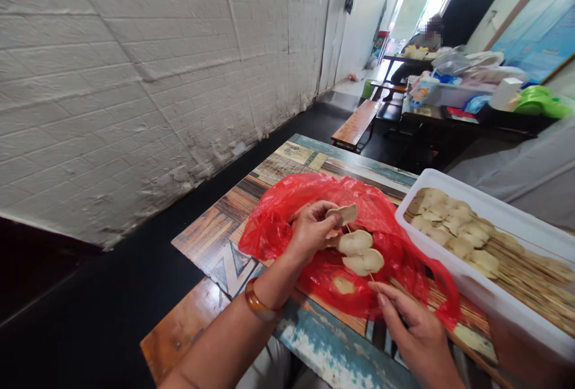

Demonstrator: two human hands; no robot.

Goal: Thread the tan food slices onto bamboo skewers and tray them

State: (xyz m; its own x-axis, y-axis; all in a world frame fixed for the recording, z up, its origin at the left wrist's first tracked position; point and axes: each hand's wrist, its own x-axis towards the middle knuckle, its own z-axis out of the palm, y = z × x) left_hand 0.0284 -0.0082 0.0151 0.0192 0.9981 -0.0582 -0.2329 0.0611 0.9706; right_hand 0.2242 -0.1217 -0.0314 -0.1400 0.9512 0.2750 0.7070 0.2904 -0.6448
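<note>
Between thumb and fingers my left hand [312, 230] pinches a pale round slice [345, 215] at the upper end of a thin wooden skewer. Two more pale slices [363, 262] sit lower on that skewer. My right hand [411, 323] grips the bare lower part of the skewer [372, 280] between thumb and forefinger. Under both hands spreads a crumpled red plastic bag [287, 197], with a loose slice [344, 285] lying on it. To the right, a white plastic tub [411, 197] holds many loaded skewers [453, 221], slices at the far left end and sticks toward the right.
The wood-patterned table [215, 227] carries the bag and tub. A wooden bench [357, 124] stands beyond it. Another table [431, 114] at the back right is piled with bags and green bowls [534, 101]. A person [424, 41] sits farther back. A white wall [157, 65] runs along the left.
</note>
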